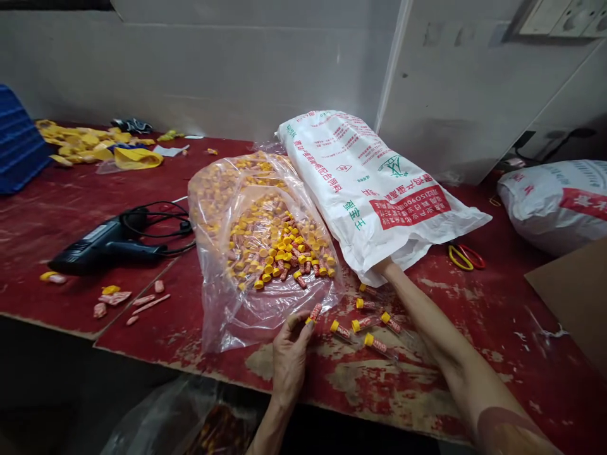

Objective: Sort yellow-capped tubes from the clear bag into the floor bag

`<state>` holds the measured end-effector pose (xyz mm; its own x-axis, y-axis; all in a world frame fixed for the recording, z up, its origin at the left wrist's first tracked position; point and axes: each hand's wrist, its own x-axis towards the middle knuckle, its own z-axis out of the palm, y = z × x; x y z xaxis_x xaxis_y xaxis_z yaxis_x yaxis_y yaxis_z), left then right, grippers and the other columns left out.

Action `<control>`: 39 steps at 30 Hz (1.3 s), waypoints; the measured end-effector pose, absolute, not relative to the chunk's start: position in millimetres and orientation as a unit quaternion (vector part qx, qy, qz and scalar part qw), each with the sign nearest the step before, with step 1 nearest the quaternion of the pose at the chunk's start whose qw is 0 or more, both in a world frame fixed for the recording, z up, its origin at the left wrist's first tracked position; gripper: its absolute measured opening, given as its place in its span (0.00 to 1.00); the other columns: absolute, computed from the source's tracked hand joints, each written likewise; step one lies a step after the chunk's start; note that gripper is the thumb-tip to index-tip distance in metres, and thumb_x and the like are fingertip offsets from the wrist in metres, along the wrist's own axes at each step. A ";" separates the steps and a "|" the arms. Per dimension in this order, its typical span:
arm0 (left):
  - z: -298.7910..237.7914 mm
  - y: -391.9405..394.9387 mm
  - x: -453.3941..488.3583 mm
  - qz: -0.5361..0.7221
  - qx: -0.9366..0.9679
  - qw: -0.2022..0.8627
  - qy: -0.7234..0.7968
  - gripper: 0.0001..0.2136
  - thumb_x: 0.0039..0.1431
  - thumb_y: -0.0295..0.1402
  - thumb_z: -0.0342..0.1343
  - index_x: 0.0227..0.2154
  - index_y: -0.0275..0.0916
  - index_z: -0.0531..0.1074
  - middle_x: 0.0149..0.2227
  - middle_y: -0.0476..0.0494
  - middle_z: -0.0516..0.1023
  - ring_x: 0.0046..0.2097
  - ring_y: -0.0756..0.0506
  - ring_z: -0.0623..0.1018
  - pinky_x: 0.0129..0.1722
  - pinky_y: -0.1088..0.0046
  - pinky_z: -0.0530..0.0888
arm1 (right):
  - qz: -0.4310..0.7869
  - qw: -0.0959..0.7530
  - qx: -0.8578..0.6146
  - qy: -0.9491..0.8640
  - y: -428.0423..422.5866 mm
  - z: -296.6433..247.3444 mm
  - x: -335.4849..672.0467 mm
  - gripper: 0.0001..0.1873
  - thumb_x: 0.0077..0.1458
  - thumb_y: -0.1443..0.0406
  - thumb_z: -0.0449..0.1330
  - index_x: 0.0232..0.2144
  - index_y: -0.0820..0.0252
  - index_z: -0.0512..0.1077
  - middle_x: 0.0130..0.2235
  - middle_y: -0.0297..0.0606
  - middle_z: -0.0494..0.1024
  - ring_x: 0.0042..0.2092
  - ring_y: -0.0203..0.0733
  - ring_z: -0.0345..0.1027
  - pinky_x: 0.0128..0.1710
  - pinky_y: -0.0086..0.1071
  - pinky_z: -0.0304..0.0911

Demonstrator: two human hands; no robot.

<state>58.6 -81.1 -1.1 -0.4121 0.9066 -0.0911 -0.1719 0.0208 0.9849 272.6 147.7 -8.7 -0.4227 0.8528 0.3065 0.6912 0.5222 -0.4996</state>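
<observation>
Near the table's front edge my left hand (290,360) pinches a small yellow-capped tube (313,313) with red and white contents. My right arm (441,322) reaches into the mouth of a white woven sack (351,170) printed in red and green. The right hand is hidden inside the sack. An open clear plastic bag (215,316) full of similar yellow-capped tubes (284,253) lies beyond my left hand. Between my hands several tubes, each with a longer clear part below, lie loose, one of them a yellow-capped tube (377,344) close to the edge.
A black heat gun (109,240) with a coiled cord lies left. Yellow scraps (90,142) and a blue crate (21,142) are behind it. Scissors (467,257), another white sack (554,196) and cardboard (573,291) are on the right. Below the table edge is a plastic bag (165,417).
</observation>
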 end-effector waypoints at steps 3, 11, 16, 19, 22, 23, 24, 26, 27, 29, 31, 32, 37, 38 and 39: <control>-2.2 -84.2 58.4 0.624 0.319 0.434 0.566 0.17 0.42 0.41 0.65 0.35 0.38 0.75 0.38 0.44 0.78 0.41 0.44 0.75 0.42 0.71 0.72 | 0.140 0.270 -0.533 -0.790 113.8 -0.5 297.4 0.13 0.57 0.68 0.51 0.40 0.68 0.73 0.45 0.50 0.74 0.52 0.53 0.63 0.54 0.46 0.56; 6.4 -88.8 88.7 0.610 0.349 0.485 0.520 0.18 0.46 0.39 0.63 0.41 0.40 0.75 0.43 0.43 0.78 0.45 0.44 0.75 0.44 0.71 0.72 | 0.332 0.282 -0.418 -0.797 -24.0 19.0 326.1 0.17 0.59 0.62 0.51 0.50 0.55 0.70 0.47 0.41 0.73 0.48 0.43 0.65 0.49 0.39 0.61; 6.7 -97.1 104.4 0.587 0.400 0.498 0.498 0.17 0.49 0.36 0.62 0.42 0.40 0.74 0.42 0.43 0.79 0.46 0.43 0.77 0.47 0.68 0.73 | 0.332 0.311 -0.329 -0.828 -44.8 19.6 301.3 0.16 0.61 0.64 0.51 0.50 0.56 0.69 0.47 0.41 0.73 0.49 0.42 0.65 0.49 0.37 0.62; 2.3 -104.5 107.0 0.572 0.420 0.461 0.533 0.16 0.52 0.37 0.59 0.44 0.41 0.74 0.45 0.42 0.78 0.48 0.42 0.76 0.49 0.67 0.73 | 0.291 0.319 -0.331 -0.839 -56.3 12.7 281.0 0.16 0.62 0.65 0.49 0.50 0.56 0.68 0.44 0.41 0.74 0.45 0.41 0.68 0.44 0.34 0.66; -2.6 -116.0 108.9 0.545 0.469 0.382 0.581 0.17 0.58 0.36 0.52 0.49 0.42 0.72 0.50 0.42 0.75 0.52 0.43 0.74 0.51 0.67 0.71 | 0.207 0.353 -0.354 -0.841 -75.2 -2.2 260.6 0.17 0.63 0.66 0.46 0.52 0.58 0.65 0.45 0.43 0.74 0.46 0.43 0.68 0.44 0.37 0.67; -3.9 -120.6 109.6 0.535 0.488 0.361 0.588 0.17 0.59 0.36 0.50 0.51 0.42 0.71 0.52 0.42 0.74 0.53 0.43 0.74 0.52 0.67 0.71 | 0.176 0.364 -0.361 -0.840 -81.7 -8.8 255.0 0.18 0.63 0.67 0.45 0.53 0.58 0.64 0.46 0.44 0.74 0.47 0.43 0.68 0.45 0.38 0.67; -4.8 -125.1 110.0 0.525 0.506 0.345 0.591 0.17 0.60 0.35 0.48 0.51 0.42 0.70 0.52 0.41 0.74 0.53 0.43 0.73 0.52 0.67 0.71 | 0.145 0.374 -0.369 -0.838 -87.6 -15.8 250.4 0.19 0.63 0.67 0.45 0.55 0.59 0.62 0.47 0.45 0.74 0.48 0.44 0.68 0.46 0.39 0.67; -5.6 -131.0 109.5 0.501 0.548 0.321 0.587 0.17 0.61 0.33 0.47 0.51 0.41 0.70 0.51 0.41 0.75 0.52 0.44 0.74 0.51 0.68 0.71 | 0.091 0.390 -0.381 -0.834 -96.8 -29.6 244.5 0.19 0.64 0.68 0.44 0.56 0.60 0.60 0.47 0.45 0.74 0.48 0.44 0.68 0.47 0.39 0.66; -5.4 -131.2 107.9 0.486 0.575 0.305 0.583 0.17 0.61 0.33 0.47 0.51 0.41 0.71 0.49 0.41 0.76 0.51 0.44 0.75 0.51 0.68 0.72 | 0.065 0.396 -0.383 -0.832 -99.6 -35.7 243.0 0.19 0.63 0.68 0.44 0.55 0.61 0.60 0.47 0.45 0.74 0.48 0.44 0.69 0.47 0.39 0.65; -3.5 -123.2 100.8 0.458 0.623 0.248 0.583 0.15 0.60 0.33 0.48 0.48 0.41 0.72 0.44 0.41 0.79 0.47 0.44 0.77 0.48 0.68 0.73 | 0.013 0.397 -0.386 -0.832 -102.3 -44.6 241.6 0.17 0.63 0.68 0.45 0.53 0.62 0.63 0.45 0.45 0.75 0.46 0.45 0.69 0.47 0.41 0.63; 0.2 -102.5 87.7 0.447 0.641 0.154 0.605 0.14 0.61 0.33 0.47 0.46 0.40 0.73 0.39 0.40 0.79 0.42 0.42 0.77 0.44 0.65 0.73 | -0.036 0.384 -0.394 -0.835 -102.5 -48.0 240.5 0.15 0.62 0.68 0.47 0.49 0.61 0.65 0.44 0.44 0.76 0.44 0.47 0.68 0.48 0.46 0.60; 2.6 -87.8 79.5 0.442 0.635 0.101 0.625 0.14 0.61 0.32 0.46 0.44 0.39 0.73 0.37 0.39 0.79 0.40 0.42 0.77 0.42 0.64 0.73 | -0.053 0.374 -0.401 -0.835 -102.4 -47.7 239.6 0.14 0.62 0.68 0.47 0.48 0.61 0.66 0.44 0.44 0.76 0.44 0.49 0.68 0.48 0.48 0.58; 12.7 -2.7 43.4 0.344 0.580 -0.022 0.738 0.13 0.60 0.33 0.45 0.41 0.35 0.72 0.41 0.32 0.73 0.39 0.38 0.74 0.34 0.66 0.68 | -0.030 0.345 -0.439 -0.829 -100.0 -35.9 238.6 0.14 0.58 0.68 0.50 0.46 0.58 0.67 0.41 0.44 0.74 0.42 0.51 0.64 0.44 0.48 0.56; 13.4 10.1 39.3 0.331 0.577 -0.015 0.746 0.12 0.59 0.33 0.46 0.39 0.35 0.72 0.42 0.31 0.72 0.38 0.38 0.74 0.33 0.67 0.67 | -0.023 0.345 -0.444 -0.827 -96.8 -33.0 241.4 0.14 0.57 0.68 0.50 0.46 0.58 0.67 0.41 0.43 0.74 0.42 0.50 0.64 0.44 0.47 0.56; 13.5 20.1 36.0 0.327 0.577 -0.004 0.749 0.11 0.58 0.34 0.47 0.36 0.36 0.72 0.42 0.32 0.72 0.37 0.39 0.74 0.31 0.67 0.66 | -0.023 0.345 -0.448 -0.824 -91.5 -30.1 246.0 0.15 0.57 0.67 0.51 0.47 0.57 0.67 0.41 0.43 0.73 0.42 0.49 0.63 0.44 0.46 0.56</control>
<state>36.0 20.1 13.5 -0.3340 0.8616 0.3823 0.8661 0.1206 0.4850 246.0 -91.5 -30.1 -0.3604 0.7237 0.5886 0.7550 0.5969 -0.2716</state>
